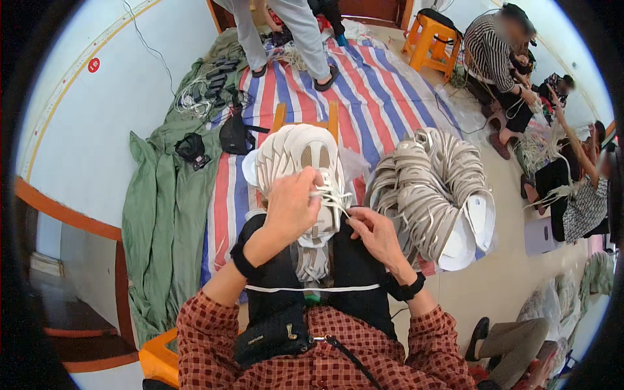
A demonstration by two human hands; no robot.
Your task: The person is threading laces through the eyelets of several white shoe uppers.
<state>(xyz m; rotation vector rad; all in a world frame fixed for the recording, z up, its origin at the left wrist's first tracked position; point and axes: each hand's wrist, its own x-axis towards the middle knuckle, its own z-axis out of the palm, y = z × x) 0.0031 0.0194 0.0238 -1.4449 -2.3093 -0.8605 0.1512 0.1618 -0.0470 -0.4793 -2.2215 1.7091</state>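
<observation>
The step in hand looks to be lacing: a beige-and-white sneaker upper (328, 168) sits at the front of a fanned stack of similar uppers (272, 159), between and just beyond the person's knees, above the striped sheet (224, 195). The left hand (289, 205) lies over the lacing area with its fingers bent; its fingertips are partly hidden, so I cannot tell whether they grip a lace or only press the upper down. The right hand (377, 237), just beside the upper's right edge, has thumb and forefinger brought together, apparently pinching a strand of the white laces (335, 199).

To do this well, I would steady the upper with the left hand, keep the tongue (320, 227) flat and centred, and draw each strand out sideways with the right, evenly and without a twist. Matching the free lengths on both sides before tightening should keep the crossings level; a hard tug could pucker the eyelet edge or drag the neighbouring uppers along.

The upper's toe, with its tan mesh panel, points away from the person, and its tongue end faces the lap. Its long axis runs roughly straight out from the body, while the laces cross it.
</observation>
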